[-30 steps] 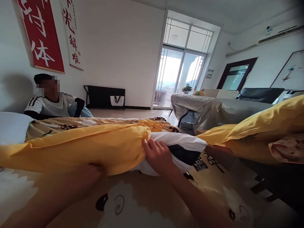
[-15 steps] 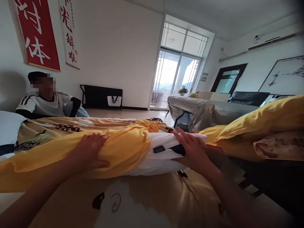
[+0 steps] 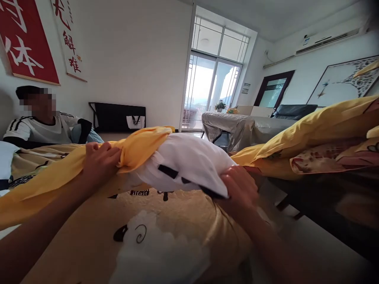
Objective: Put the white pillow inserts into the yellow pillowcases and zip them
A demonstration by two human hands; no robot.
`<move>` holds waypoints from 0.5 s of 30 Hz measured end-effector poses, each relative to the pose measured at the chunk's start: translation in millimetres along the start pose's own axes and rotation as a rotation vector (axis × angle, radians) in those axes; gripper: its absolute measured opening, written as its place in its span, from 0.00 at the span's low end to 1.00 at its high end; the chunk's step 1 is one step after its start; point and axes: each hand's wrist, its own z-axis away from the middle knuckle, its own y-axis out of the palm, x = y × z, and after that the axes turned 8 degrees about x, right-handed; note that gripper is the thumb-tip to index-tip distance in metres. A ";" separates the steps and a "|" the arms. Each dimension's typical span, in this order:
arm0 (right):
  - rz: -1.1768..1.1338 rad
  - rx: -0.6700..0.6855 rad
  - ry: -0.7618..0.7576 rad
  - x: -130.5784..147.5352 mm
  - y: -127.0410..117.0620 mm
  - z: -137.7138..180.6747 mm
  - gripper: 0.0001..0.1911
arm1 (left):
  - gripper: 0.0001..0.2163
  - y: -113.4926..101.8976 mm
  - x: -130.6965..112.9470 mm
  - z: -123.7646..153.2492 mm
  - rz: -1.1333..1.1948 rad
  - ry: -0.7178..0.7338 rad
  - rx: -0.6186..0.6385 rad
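Note:
A white pillow with dark patches is lifted off the bed, its left part inside a yellow pillowcase. My left hand is closed round bunched cloth of the pillowcase, near its opening. At the other end, my right hand grips the pillow's bare corner, with the fingertips partly hidden. Below both hands spreads a tan blanket printed with a white sheep.
A person sits beyond the bed on the left. More yellow bedding lies over dark furniture on the right. Farther back stand a covered table and a black bench holding a white bag.
Both hands have closed on the cloth, where they lay spread before. The pillow and pillowcase have risen in the middle off the blanket. My view has turned slightly right.

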 end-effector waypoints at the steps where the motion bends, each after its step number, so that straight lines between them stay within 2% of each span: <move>1: -0.054 -0.051 -0.053 18.1 -8.2 -2.7 0.19 | 0.16 2.1 8.4 -6.5 0.021 -0.055 -0.027; 3: -0.168 -0.136 -0.107 58.3 -15.5 -3.5 0.19 | 0.20 10.3 21.3 -19.5 0.096 -0.162 -0.071; 4: -0.218 -0.137 -0.118 78.8 -13.3 -2.0 0.19 | 0.20 16.3 25.1 -25.0 0.130 -0.207 -0.087; 6: -0.293 -0.008 -0.218 115.6 3.2 4.3 0.17 | 0.19 32.9 26.6 -30.9 0.165 -0.242 -0.097; 9: -0.357 0.272 -0.368 150.7 47.7 21.6 0.11 | 0.19 68.0 20.6 -19.9 0.177 -0.212 -0.023; 12: -0.452 0.523 -0.494 155.4 85.2 47.1 0.03 | 0.21 106.8 20.9 9.0 0.210 -0.186 0.124; 14: -0.579 0.632 -0.574 141.4 92.5 63.8 0.10 | 0.19 125.1 26.8 25.9 0.269 -0.192 0.152; 15: -0.647 0.653 -0.563 129.2 91.0 70.4 0.12 | 0.17 130.1 29.4 30.8 0.319 -0.192 0.143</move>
